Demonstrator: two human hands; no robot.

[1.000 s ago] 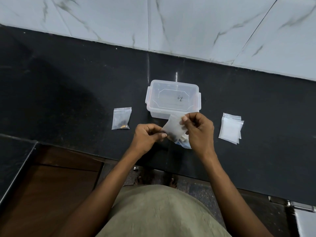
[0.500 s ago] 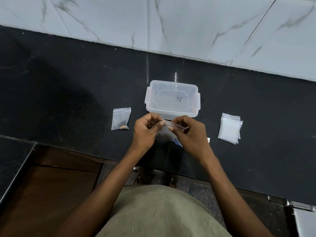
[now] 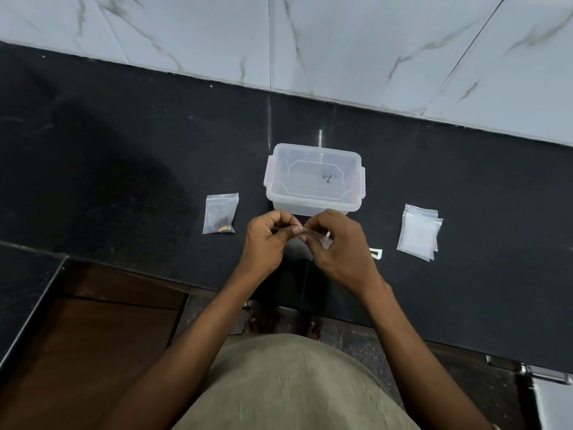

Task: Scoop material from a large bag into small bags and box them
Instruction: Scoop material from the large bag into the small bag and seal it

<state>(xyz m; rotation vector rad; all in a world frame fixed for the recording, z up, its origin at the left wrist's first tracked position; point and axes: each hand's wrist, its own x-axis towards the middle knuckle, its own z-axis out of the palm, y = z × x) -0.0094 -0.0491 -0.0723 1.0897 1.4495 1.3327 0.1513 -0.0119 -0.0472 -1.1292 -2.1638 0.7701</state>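
Note:
Both of my hands pinch the top edge of one small clear bag (image 3: 302, 248), which hangs between them just in front of the box. My left hand (image 3: 266, 240) grips its left corner and my right hand (image 3: 338, 243) its right part. The clear plastic box (image 3: 313, 178) stands shut with its lid on, at the middle of the black counter. A small clear bag with brown bits (image 3: 220, 213) lies flat to the left of the box. A stack of empty small bags (image 3: 420, 235) lies to the right.
A small white scrap (image 3: 376, 252) lies on the black counter (image 3: 124, 169) right of my right hand. A grey marble wall (image 3: 310, 41) rises behind. Below the counter's near edge are a brown wooden panel (image 3: 93, 336) and the floor.
The small bag was held up flat between my hands; I have since turned it edge-on and brought my fingers together along its top edge. The other bags and the box have not moved.

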